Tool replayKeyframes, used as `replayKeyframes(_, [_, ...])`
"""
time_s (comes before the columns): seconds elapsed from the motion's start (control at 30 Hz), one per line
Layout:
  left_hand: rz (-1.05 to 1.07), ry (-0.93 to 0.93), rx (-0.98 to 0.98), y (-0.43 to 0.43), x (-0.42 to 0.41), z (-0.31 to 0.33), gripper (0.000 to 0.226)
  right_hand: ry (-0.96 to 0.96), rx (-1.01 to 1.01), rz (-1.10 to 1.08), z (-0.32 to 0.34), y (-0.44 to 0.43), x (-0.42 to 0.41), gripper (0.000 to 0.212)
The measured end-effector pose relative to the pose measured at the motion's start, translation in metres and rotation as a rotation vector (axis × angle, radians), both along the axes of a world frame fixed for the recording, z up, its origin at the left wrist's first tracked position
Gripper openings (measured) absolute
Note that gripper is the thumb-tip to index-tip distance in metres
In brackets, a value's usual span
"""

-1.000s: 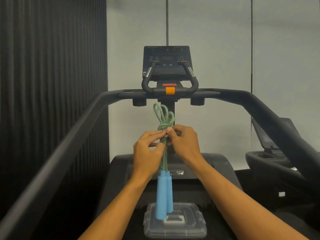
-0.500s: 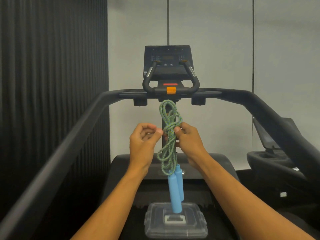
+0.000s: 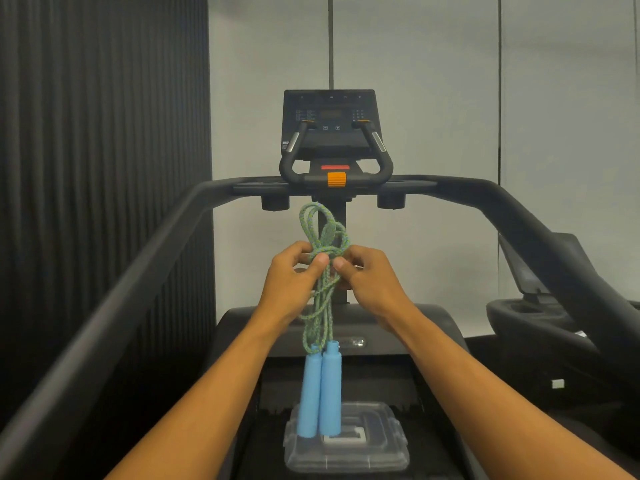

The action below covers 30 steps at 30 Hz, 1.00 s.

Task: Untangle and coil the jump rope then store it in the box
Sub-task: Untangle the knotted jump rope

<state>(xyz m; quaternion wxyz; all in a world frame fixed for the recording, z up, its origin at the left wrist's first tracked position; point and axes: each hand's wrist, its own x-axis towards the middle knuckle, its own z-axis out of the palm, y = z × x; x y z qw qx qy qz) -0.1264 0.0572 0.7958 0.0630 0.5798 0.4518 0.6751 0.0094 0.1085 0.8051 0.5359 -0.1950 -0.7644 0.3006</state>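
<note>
- Left hand (image 3: 294, 271): fingers curled, thumb tip pressed onto the bunched cord; it grips the jump rope (image 3: 323, 237) from the 9 o'clock side.
- Right hand (image 3: 370, 275): fingers curled, thumb and forefinger pinching the same bunch from the 3 o'clock side. The thumbs of the two hands nearly meet at the wrap.
- The rope is held in the air between the hands, with a wrap of cord around the bundle right at the fingertips.
- Several green loops stand up at 12 o'clock from the hands.
- Loose strands hang down at 6 o'clock between the wrists.
- Two blue handles (image 3: 320, 393) dangle side by side at the bottom of those strands, roughly upright.
- The box (image 3: 377, 452), clear plastic with its lid on, sits on the treadmill (image 3: 138, 282) deck at 6 o'clock. The handle ends overlap it in view; whether they touch it, cannot tell.
- Console (image 3: 329, 119) with an orange knob (image 3: 336, 179) at 12 o'clock, beyond the loops.
- Dark curtain (image 3: 104, 168) at 9 o'clock; pale wall (image 3: 433, 98) behind.
</note>
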Motion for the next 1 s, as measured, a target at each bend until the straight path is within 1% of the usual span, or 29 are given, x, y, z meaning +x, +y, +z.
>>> replayKeyframes(0.03, [-0.007,-0.028,-0.003,0.000,-0.002,0.000,0.008,-0.006,-0.003,0.013,0.000,0.000,0.001,0.012])
replayKeyframes(0.13, [-0.048,-0.100,-0.014,0.000,-0.003,0.000,0.010,0.040,-0.087,0.098,0.000,-0.001,0.005,0.020])
replayKeyframes(0.2, [-0.046,-0.102,-0.015,-0.001,-0.003,-0.001,0.012,0.060,-0.113,0.125,-0.002,0.003,0.007,0.019])
replayKeyframes(0.33, [-0.071,-0.112,-0.007,-0.002,-0.001,-0.002,0.013,0.051,-0.080,0.048,-0.004,0.010,0.009,0.014])
replayKeyframes(0.43, [-0.058,-0.110,-0.001,-0.002,-0.001,-0.002,0.012,-0.045,-0.097,-0.031,-0.005,0.015,0.013,0.007])
replayKeyframes(0.5, [-0.053,-0.103,-0.001,-0.003,-0.002,-0.002,0.012,-0.072,-0.124,-0.057,-0.008,0.019,0.017,0.007])
replayKeyframes(0.57, [-0.053,-0.084,-0.002,-0.003,-0.001,-0.004,0.012,-0.012,-0.167,-0.046,-0.010,0.020,0.018,0.010])
replayKeyframes(0.67, [-0.045,-0.057,-0.008,-0.002,0.003,-0.007,0.012,0.088,-0.249,0.071,-0.008,0.015,0.016,0.013])
replayKeyframes(0.8, [-0.038,-0.034,-0.006,0.000,0.006,-0.006,0.017,0.154,-0.255,0.174,-0.004,0.009,0.011,0.025])
replayKeyframes(0.9, [-0.021,-0.033,-0.008,0.000,0.006,-0.005,0.018,0.240,-0.265,0.201,-0.002,0.009,0.011,0.020])
replayKeyframes(1.0, [0.000,-0.073,0.006,-0.001,0.005,-0.004,0.015,0.260,-0.254,0.203,-0.002,0.009,0.014,0.018])
